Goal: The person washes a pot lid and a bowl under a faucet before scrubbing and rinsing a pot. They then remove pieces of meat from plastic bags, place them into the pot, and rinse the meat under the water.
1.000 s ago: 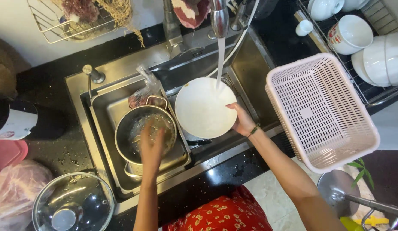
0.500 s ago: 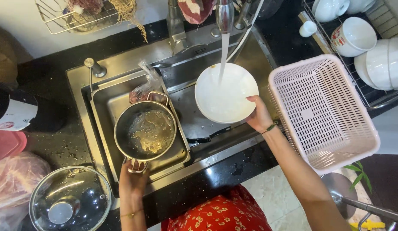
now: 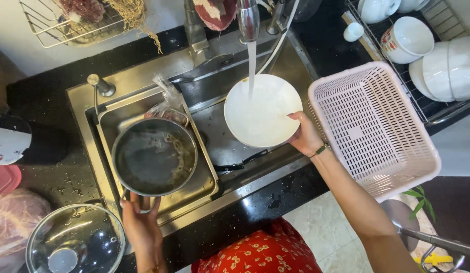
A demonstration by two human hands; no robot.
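Rinse step: your right hand (image 3: 305, 136) grips the white plate (image 3: 262, 111) under the faucet stream (image 3: 251, 65); left hand (image 3: 141, 222) clasps the pot (image 3: 154, 156) handle. Next: tilt, drain.

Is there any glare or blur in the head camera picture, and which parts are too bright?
In the head view, the white plate under the running water is overexposed, its surface washed out; the glass lid and the sink rim show glare; the pot is evenly lit; edges are mostly sharp.

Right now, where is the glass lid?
In the head view the glass lid lies at lower left on the black counter, left of the left hand gripping the pot handle.
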